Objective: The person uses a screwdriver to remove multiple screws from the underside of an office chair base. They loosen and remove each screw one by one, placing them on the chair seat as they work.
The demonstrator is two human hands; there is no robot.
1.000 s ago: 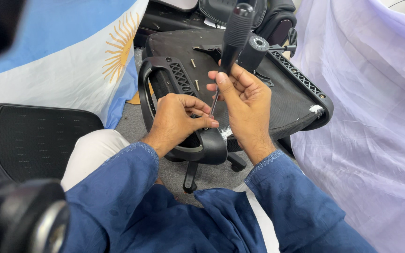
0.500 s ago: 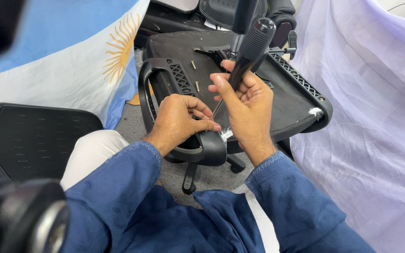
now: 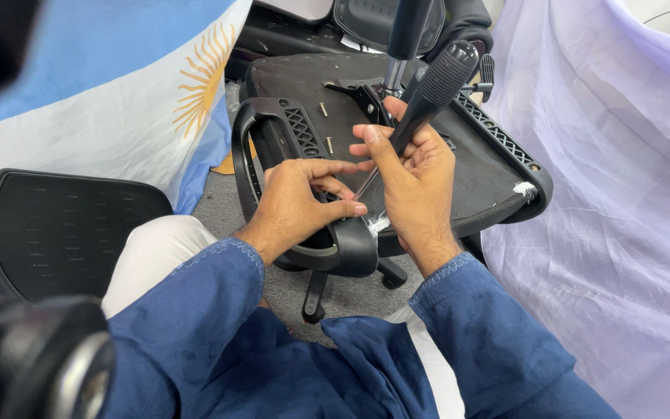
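An upturned black office chair seat lies in front of me, with a black armrest loop at its left side. My right hand grips a screwdriver with a black ribbed handle, its thin shaft slanting down to the armrest's near end. My left hand rests on that end of the armrest, fingertips pinched around the screwdriver tip. Two loose screws lie on the seat's underside beyond my hands.
A black perforated chair back panel lies at the left on a blue-and-white flag with a sun. Pale lilac cloth hangs along the right. The chair's gas cylinder rises behind. A blurred dark object fills the lower left.
The screwdriver handle has tipped to the right, away from upright. My left fingers have stretched out toward the tip. The seat and armrest stay put.
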